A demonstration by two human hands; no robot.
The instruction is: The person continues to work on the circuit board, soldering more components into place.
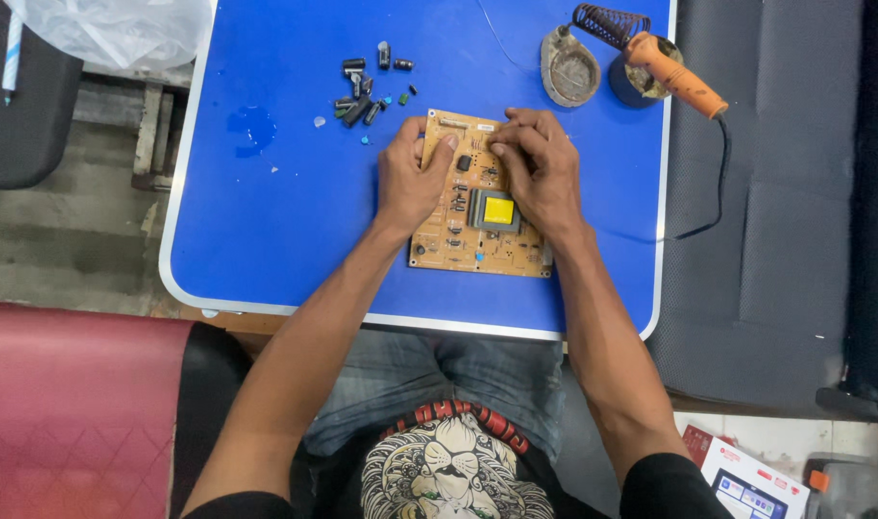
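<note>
A tan circuit board (477,245) with a yellow-topped transformer (497,210) lies flat on the blue table (266,231). My left hand (412,178) rests on the board's left edge, thumb pressed on its top. My right hand (540,168) covers the board's upper right part, fingertips pinched together at a spot near the top edge. What the fingertips pinch is hidden.
A pile of small black capacitors and loose parts (367,91) lies at the far left of the board. An orange-handled soldering iron (671,72) sits in a coil stand at the far right, beside a round tin (571,69). A clear plastic bag (122,29) lies off the far left corner.
</note>
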